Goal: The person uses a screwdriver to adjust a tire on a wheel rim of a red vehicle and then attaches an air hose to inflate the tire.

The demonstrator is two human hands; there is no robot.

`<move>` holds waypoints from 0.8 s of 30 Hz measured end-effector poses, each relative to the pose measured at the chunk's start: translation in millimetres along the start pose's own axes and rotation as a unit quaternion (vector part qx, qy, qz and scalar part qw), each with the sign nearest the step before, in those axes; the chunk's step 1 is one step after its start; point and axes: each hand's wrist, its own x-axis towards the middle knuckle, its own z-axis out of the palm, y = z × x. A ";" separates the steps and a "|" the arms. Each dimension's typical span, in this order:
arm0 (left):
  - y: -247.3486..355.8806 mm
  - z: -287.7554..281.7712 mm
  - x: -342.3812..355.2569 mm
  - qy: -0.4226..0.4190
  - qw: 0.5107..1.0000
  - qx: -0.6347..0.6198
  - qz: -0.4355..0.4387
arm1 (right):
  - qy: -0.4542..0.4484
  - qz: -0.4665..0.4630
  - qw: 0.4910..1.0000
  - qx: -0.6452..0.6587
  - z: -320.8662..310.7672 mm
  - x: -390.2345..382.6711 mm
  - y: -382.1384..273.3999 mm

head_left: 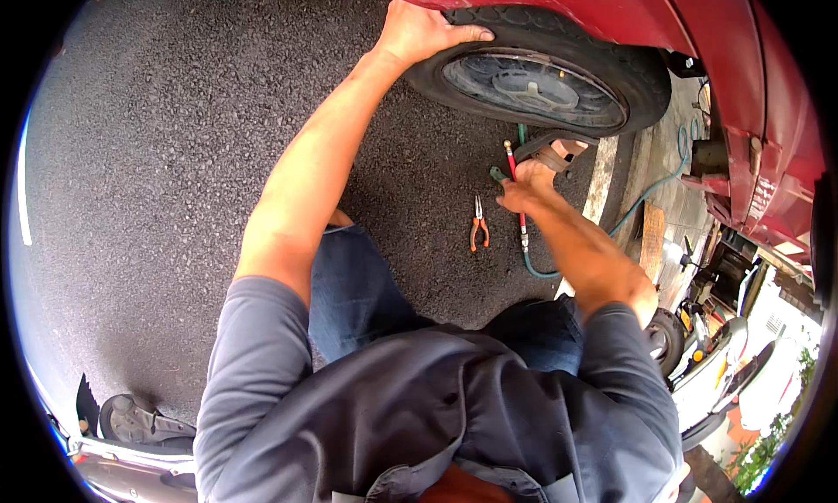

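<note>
My left hand (412, 33) grips the upper left of a car tyre (646, 75). Its thumb lies along the black rubber, while the other fingers are mostly hidden at the tread. The wheel rim (532, 88) is dull grey and dusty. Below the wheel, my right hand (517, 194) is closed around a tool with a green end (497, 175); most of that tool is hidden. A red air-hose tube (511, 158) with a brass tip passes by this hand. Orange-handled needle-nose pliers (479, 225) lie on the asphalt to its left.
A red car body (559, 5) overhangs the wheel. My sandalled foot (554, 156) stands just under the tyre. A teal hose (650, 189) runs off to the right, past a wooden board (652, 232). Parked motorbikes (711, 363) stand at lower right.
</note>
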 end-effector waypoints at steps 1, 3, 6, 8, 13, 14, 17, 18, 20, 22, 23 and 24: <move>-1.7 -5.7 -2.3 -0.010 1.000 -0.002 -0.006 | 0.022 0.071 0.983 0.169 19.2 23.4 6.0; 10.3 0.5 1.9 -0.004 0.995 0.057 -0.086 | 0.136 0.100 0.811 0.561 78.0 70.7 37.8; -1.6 8.7 5.4 0.054 0.996 0.065 -0.005 | 0.136 0.186 0.710 0.665 103.1 105.9 48.5; -11.4 16.0 6.9 0.096 0.995 0.018 0.033 | 0.175 0.208 0.725 0.633 102.5 110.7 45.5; -23.7 14.3 5.6 0.060 0.997 0.027 0.031 | 0.089 0.057 0.735 0.669 124.7 -21.8 -94.0; -23.8 13.9 4.6 0.043 0.998 0.019 0.034 | 0.071 0.032 0.750 0.657 113.3 -58.7 -101.0; 1.6 4.5 4.5 0.011 0.999 0.023 -0.041 | 0.038 -0.030 0.819 0.571 67.5 -128.5 -103.7; -1.2 4.4 5.7 0.029 0.999 -0.004 -0.027 | 0.076 -0.083 0.882 0.458 44.7 -138.1 -95.5; -1.5 3.4 9.9 0.021 1.000 0.020 -0.001 | 0.131 -0.166 0.944 0.255 6.6 -127.1 -71.2; 0.2 6.7 11.5 0.018 0.999 0.034 0.016 | 0.136 -0.174 0.965 0.141 -29.2 -113.1 -54.5; 0.6 7.9 10.1 0.019 0.999 0.037 0.019 | 0.124 -0.157 0.974 0.107 -49.8 -117.5 -55.0; 0.1 7.8 10.9 0.023 0.999 0.042 0.022 | 0.149 -0.162 0.974 0.059 -64.1 -123.1 -56.1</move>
